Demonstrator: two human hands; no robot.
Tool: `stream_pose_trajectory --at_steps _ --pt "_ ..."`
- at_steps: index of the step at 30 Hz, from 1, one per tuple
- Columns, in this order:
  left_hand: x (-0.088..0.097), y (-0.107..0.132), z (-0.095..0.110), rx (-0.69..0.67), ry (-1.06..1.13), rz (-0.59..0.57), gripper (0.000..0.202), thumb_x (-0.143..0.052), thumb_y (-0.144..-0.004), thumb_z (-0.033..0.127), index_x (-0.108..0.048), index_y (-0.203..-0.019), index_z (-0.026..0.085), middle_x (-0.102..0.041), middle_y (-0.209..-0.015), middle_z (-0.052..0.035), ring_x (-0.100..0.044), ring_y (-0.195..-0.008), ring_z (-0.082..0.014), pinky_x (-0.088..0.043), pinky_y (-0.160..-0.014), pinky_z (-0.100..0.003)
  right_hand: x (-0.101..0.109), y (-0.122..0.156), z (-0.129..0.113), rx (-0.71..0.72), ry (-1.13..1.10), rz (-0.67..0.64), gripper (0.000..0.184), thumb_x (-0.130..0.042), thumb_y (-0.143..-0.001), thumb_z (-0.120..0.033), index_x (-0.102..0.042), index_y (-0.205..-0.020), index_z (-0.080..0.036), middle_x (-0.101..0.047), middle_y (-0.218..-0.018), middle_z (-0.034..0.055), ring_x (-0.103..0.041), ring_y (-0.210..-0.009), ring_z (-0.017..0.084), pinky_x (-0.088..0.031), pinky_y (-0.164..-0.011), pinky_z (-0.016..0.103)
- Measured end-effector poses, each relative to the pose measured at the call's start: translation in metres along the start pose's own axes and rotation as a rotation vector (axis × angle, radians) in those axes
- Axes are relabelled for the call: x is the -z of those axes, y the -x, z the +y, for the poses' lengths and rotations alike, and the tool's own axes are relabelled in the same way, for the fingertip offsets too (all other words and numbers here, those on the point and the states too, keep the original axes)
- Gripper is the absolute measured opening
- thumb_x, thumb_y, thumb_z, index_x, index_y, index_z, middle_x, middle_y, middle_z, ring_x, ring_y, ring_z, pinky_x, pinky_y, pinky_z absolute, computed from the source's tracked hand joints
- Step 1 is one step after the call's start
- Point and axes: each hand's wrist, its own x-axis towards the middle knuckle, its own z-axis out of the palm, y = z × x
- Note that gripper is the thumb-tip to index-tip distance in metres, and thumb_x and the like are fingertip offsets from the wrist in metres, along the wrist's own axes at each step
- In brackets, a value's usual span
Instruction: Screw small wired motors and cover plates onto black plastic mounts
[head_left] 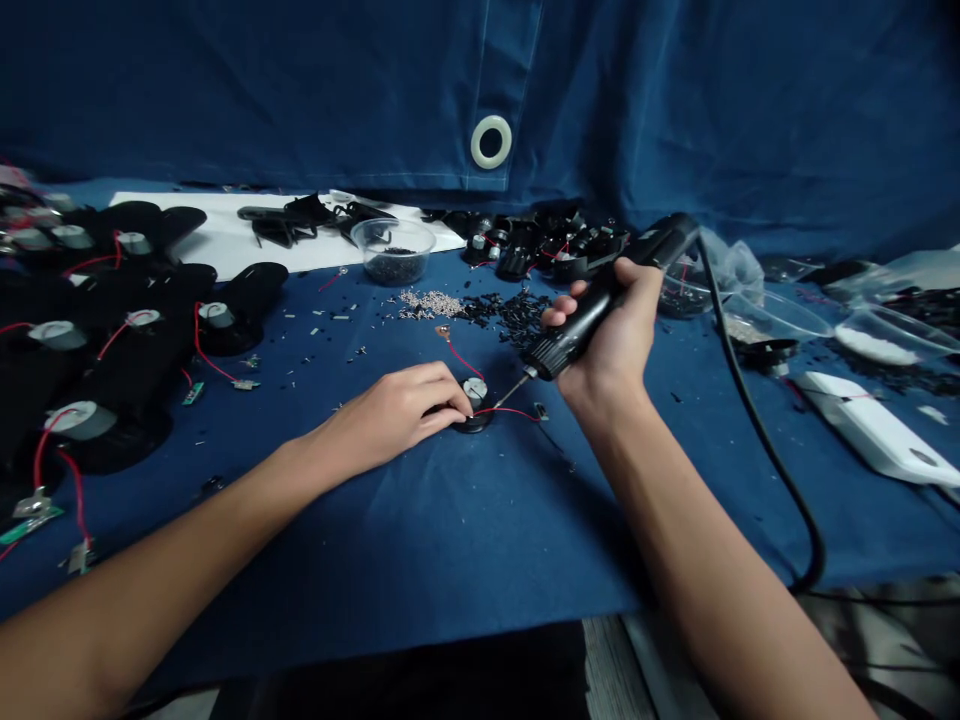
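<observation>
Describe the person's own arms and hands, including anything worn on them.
The left hand and right hand are ungloved. The left arm and right arm show no sleeve, watch, bracelet or marking within the frame.

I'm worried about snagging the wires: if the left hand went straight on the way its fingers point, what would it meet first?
The round black piece, which the left hand seems to touch. Beyond it, a red wire probably comes next, near the bit of the black driver, though depth is unclear.
</observation>
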Motion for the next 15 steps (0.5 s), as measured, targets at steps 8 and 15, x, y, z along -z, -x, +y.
stream_pose_trajectory --at_steps 8,15 --pt "0.001 -0.001 0.000 0.012 -0.015 0.008 0.010 -0.054 -0.090 0.018 -0.064 -0.089 0.018 -0.060 -0.093 -0.0019 -0.059 -0.083 -0.0116 -0.047 -0.079 -0.024 -0.007 0.017 0.005 0.122 -0.054 0.017 0.018 -0.044 -0.082 -0.041 -0.037 -0.088 -0.025 -0.043 -0.066 -0.0080 -0.049 -0.045 0.005 -0.042 -0.042 0.018" --pt "0.002 0.001 -0.001 0.007 -0.033 -0.007 0.012 -0.053 -0.091 0.019 -0.065 -0.094 0.019 -0.059 -0.097 -0.0025 -0.058 -0.086 -0.0121 -0.045 -0.082 -0.024 -0.013 0.023 0.010 0.259 -0.104 -0.014 0.016 -0.044 -0.083 -0.035 -0.031 -0.090 -0.028 -0.042 -0.064 -0.0094 -0.047 -0.040 0.007 -0.040 -0.036 0.019"
